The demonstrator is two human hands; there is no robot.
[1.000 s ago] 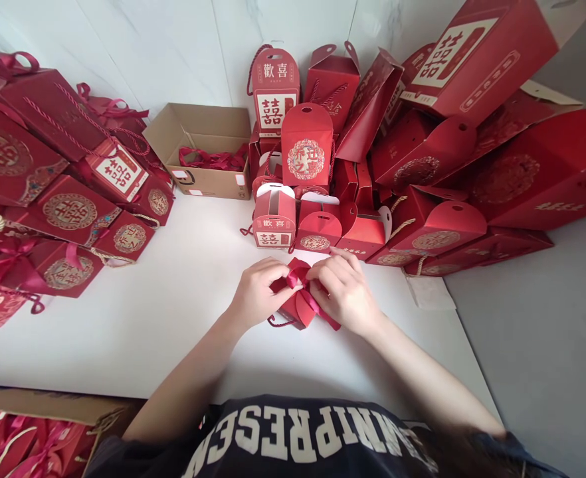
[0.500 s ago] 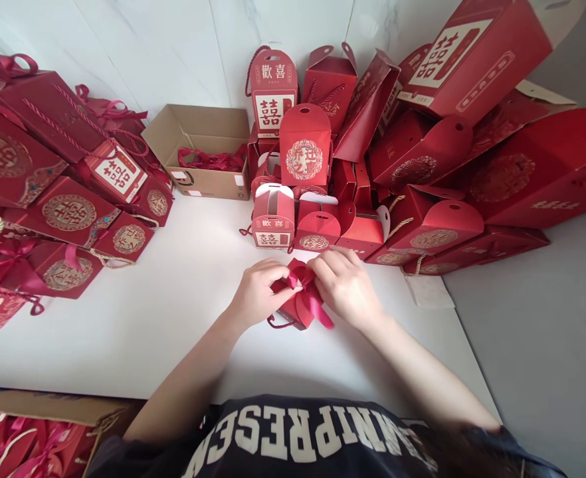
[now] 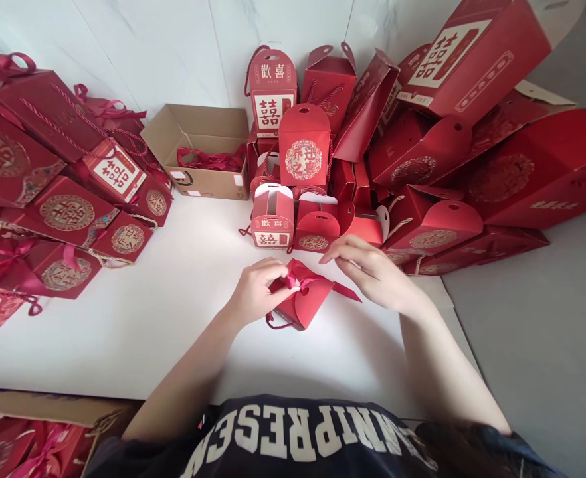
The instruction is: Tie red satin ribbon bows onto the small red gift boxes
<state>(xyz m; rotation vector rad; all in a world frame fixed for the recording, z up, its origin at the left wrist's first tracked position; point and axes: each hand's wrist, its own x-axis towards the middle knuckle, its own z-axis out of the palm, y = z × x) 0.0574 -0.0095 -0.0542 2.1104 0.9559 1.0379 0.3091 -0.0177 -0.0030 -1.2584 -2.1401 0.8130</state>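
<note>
Head view: right hand [image 3: 373, 275] has drawn rightward off the gift box [image 3: 307, 307].

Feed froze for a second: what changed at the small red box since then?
The right hand came off the box, swung right and opened; the ribbon tail now trails rightward. The left hand stayed pinching the ribbon knot; the box kept its place.

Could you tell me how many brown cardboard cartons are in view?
2: one open carton by the wall, holding red ribbons; a second carton at the bottom left edge, cut off. More may be hidden.
</note>
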